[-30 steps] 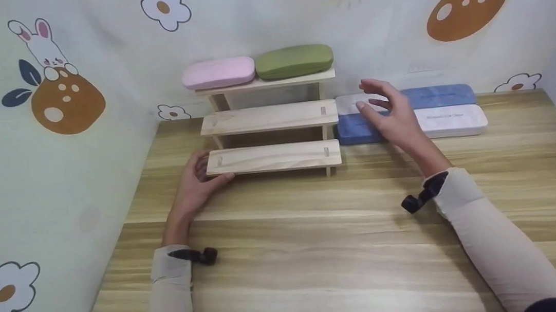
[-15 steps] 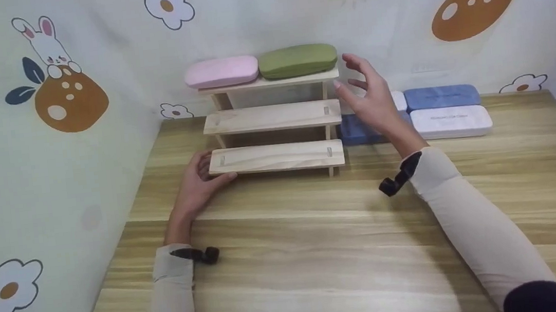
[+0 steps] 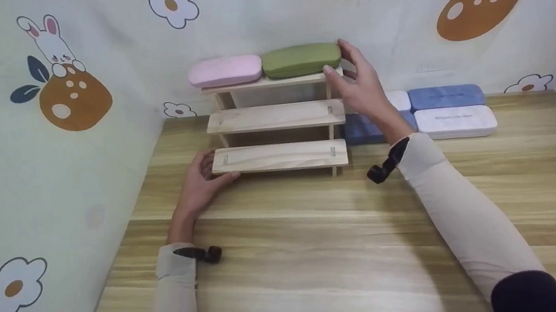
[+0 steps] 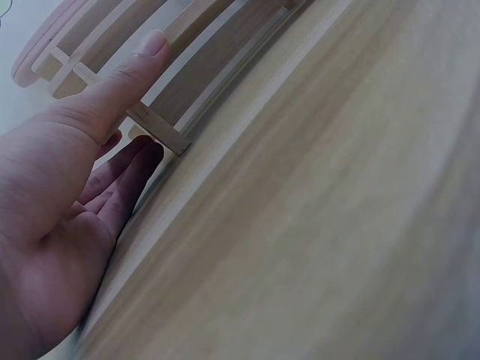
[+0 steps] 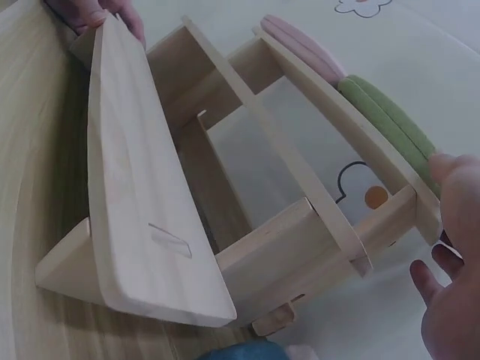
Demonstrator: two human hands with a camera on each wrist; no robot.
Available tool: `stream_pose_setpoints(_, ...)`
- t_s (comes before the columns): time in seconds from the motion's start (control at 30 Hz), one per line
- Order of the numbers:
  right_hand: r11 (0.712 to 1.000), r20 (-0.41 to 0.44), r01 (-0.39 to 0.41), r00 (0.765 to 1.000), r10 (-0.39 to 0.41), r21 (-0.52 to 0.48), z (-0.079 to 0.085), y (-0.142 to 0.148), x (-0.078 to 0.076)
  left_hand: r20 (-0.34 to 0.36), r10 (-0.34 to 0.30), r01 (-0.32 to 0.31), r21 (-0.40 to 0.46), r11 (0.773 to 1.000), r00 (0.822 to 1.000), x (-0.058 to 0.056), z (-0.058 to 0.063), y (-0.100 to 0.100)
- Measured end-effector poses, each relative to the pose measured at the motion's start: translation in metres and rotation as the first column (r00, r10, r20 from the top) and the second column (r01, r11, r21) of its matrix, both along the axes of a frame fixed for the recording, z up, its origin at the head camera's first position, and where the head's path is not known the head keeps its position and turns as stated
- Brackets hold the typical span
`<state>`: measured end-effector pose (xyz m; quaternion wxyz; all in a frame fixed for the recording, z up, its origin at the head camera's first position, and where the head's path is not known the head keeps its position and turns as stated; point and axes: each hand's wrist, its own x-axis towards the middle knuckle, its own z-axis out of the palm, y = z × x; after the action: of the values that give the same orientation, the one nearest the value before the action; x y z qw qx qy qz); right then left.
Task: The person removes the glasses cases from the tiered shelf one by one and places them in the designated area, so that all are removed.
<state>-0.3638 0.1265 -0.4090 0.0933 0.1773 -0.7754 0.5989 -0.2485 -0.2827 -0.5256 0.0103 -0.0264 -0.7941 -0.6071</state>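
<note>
A three-tier wooden display shelf [image 3: 274, 117] stands against the back wall. On its top tier lie a pink glasses case [image 3: 225, 71] and, touching its right end, a green glasses case [image 3: 294, 62]. My left hand [image 3: 198, 186] holds the left end of the lowest tier; in the left wrist view the thumb [image 4: 124, 86] lies along the board and the fingers reach below it. My right hand [image 3: 364, 87] is at the right end of the green case, thumb in front and index finger round the end. Its other fingers hang below the top tier in the right wrist view.
Several more glasses cases lie flat on the wooden table [image 3: 289, 258] right of the shelf: a dark blue case [image 3: 366, 131], partly behind my right arm, a lighter blue case [image 3: 447, 97] and white ones, the front white case [image 3: 455, 122] among them. Patterned walls enclose the back and sides.
My right hand has moved up and left, from over the flat cases on the table to the green case's right end. My left hand stays on the lowest tier.
</note>
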Motion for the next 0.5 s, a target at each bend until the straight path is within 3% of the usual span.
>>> stream_pose_setpoints(0.27, 0.996, 0.034, -0.001, 0.999, 0.004, -0.087, 0.0020, -0.0030, -0.0051, -0.006, -0.007, 0.007, 0.000, 1.000, 1.000, -0.0010, -0.0019, -0.0011)
stream_pose_setpoints(0.5, 0.997, 0.036, 0.029, 0.999, -0.027, -0.076, 0.0041, -0.0005, -0.0059, -0.003, -0.004, 0.004, 0.003, 1.000, 1.000, -0.0007, -0.0012, -0.0019)
